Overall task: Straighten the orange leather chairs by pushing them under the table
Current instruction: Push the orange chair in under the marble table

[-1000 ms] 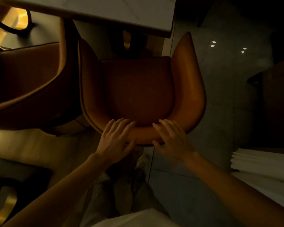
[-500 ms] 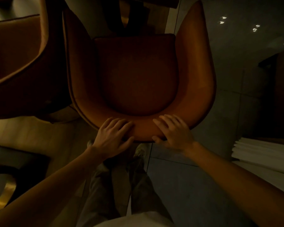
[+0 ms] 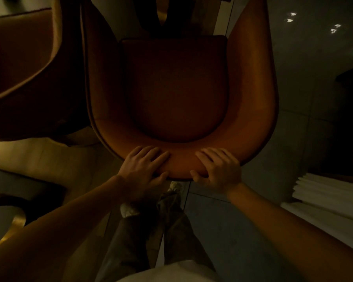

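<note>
At far left, a second orange chair (image 3: pixel 25 64) stands just beside the one I am handling, angled toward it; it looks not yet squared. My left hand (image 3: pixel 143 167) grasps the top rim of the backrest of the orange leather chair (image 3: pixel 177 92), fingers over the inner face, thumb on the outer side. My right hand (image 3: pixel 216 169) grasps the same rim just beside it, fingers curled over the top, thumb hooked underneath. Compared with a second ago, both hands have gone from lying flat on the rim to closing around it, and the chair fills more of the view while the pale worktop that was visible above it has passed out of the top of frame. I judge that the camera has followed the chair forward and that the push is under way. The seat front now lies near the dark pedestal (image 3: pixel 151 15) at top centre; whether the seat is under the worktop I cannot tell, since the worktop edge is not in view. The floor (image 3: pixel 306 82) right of the chair is dark glossy tile carrying small light reflections; left of it the floor is paler and warmly lit. At far right a stack of white folded material (image 3: pixel 330 190) sits well apart from the chair. The room is dim.
</note>
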